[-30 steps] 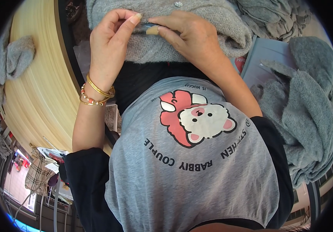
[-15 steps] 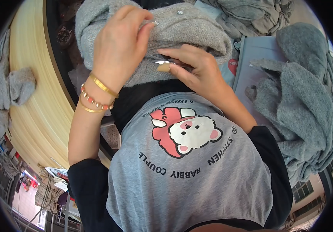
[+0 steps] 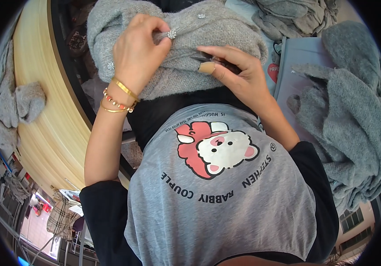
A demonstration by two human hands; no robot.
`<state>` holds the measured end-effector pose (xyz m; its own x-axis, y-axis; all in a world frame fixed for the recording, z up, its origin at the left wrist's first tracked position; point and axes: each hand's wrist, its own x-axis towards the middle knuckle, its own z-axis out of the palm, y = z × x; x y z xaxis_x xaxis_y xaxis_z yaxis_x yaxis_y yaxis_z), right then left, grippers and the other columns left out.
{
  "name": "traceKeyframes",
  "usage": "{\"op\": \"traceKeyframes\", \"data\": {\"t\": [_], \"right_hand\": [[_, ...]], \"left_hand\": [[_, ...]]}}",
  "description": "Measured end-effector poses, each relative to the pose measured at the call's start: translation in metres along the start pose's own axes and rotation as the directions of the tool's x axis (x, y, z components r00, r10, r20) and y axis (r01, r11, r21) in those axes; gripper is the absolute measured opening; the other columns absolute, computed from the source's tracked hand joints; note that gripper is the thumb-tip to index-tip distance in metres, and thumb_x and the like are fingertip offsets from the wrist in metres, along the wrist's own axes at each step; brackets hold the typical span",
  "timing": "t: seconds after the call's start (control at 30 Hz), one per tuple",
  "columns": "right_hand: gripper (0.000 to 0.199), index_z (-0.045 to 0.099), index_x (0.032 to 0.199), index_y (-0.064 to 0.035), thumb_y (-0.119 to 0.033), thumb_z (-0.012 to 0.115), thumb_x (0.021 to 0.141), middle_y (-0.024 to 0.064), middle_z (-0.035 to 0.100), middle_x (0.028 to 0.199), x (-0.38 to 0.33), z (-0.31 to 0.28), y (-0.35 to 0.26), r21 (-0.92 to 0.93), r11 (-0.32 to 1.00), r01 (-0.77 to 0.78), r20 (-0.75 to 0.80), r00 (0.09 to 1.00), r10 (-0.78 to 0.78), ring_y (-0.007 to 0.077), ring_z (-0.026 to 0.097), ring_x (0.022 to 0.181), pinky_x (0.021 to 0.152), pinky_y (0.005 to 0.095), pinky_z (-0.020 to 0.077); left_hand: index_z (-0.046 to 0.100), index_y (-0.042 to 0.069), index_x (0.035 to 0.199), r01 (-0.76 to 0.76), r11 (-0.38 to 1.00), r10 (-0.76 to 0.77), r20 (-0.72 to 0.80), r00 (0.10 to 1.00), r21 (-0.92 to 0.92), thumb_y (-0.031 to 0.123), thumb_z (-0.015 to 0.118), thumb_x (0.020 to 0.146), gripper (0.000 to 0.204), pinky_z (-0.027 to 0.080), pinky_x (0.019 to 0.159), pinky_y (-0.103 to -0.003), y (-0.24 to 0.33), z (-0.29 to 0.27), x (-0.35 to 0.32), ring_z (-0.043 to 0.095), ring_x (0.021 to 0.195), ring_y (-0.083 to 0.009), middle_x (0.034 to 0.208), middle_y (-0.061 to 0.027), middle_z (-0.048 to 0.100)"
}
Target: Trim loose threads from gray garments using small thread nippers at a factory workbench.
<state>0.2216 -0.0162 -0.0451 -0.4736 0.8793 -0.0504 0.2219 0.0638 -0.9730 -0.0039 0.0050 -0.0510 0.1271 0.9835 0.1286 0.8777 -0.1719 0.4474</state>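
Observation:
A fuzzy grey knit garment [image 3: 186, 82] lies bunched in my lap, with sparkly rhinestone buttons on it. My left hand [image 3: 139, 55] pinches the knit right beside one such button [image 3: 172, 34]. Further up the fabric sits another button [image 3: 201, 16], and one more button [image 3: 110, 65] shows left of my wrist. In my right hand [image 3: 239, 68] is a pair of small dark thread snips [image 3: 226, 64], partly hidden by the fingers. Their tips point toward the garment, apart from the button. A tan cover [image 3: 207, 67] wraps my right thumb's tip.
A pale wooden table [image 3: 40, 146] curves along the left, with a grey knit piece [image 3: 29, 102] over it. On the right, more grey knits [image 3: 354, 106] hang over a light bluish surface [image 3: 303, 53]. A further grey heap [image 3: 288, 17] lies at the far right.
My right hand has moved right, and the snips' bright blade has turned mostly out of sight. My left hand has shifted slightly right, and the button beside its fingertips now shows fully.

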Motion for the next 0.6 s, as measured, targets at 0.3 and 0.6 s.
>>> {"op": "traceKeyframes", "data": {"t": [0.3, 0.6], "right_hand": [[0.034, 0.067, 0.118, -0.0090, -0.009, 0.070, 0.084, -0.0067, 0.050, 0.079, 0.008, -0.009, -0.010, 0.109, 0.994, 0.015, -0.078, 0.997, -0.007, 0.0013, 0.040, 0.066, 0.057, 0.0160, 0.0308], [0.033, 0.066, 0.118, -0.0078, -0.010, 0.069, 0.085, -0.0076, 0.049, 0.077, 0.008, 0.000, -0.018, 0.161, 0.987, 0.002, -0.043, 0.999, 0.005, 0.0008, 0.039, 0.066, 0.057, 0.0155, 0.0302]], "left_hand": [[0.061, 0.000, 0.097, 0.208, 0.514, -0.222, 0.105, 0.969, -0.833, -0.003, 0.062, 0.087, 0.011, 0.044, 0.064, -0.017, -0.004, -0.047, -0.023, 0.057, 0.076, -0.0032, 0.088, 0.0011, 0.063], [0.062, -0.002, 0.099, 0.142, 0.730, -0.214, -0.026, 0.976, -0.669, -0.010, 0.056, 0.083, 0.020, 0.045, 0.083, -0.023, -0.034, -0.099, -0.067, 0.058, 0.094, -0.0108, 0.102, -0.0046, 0.062]]}}
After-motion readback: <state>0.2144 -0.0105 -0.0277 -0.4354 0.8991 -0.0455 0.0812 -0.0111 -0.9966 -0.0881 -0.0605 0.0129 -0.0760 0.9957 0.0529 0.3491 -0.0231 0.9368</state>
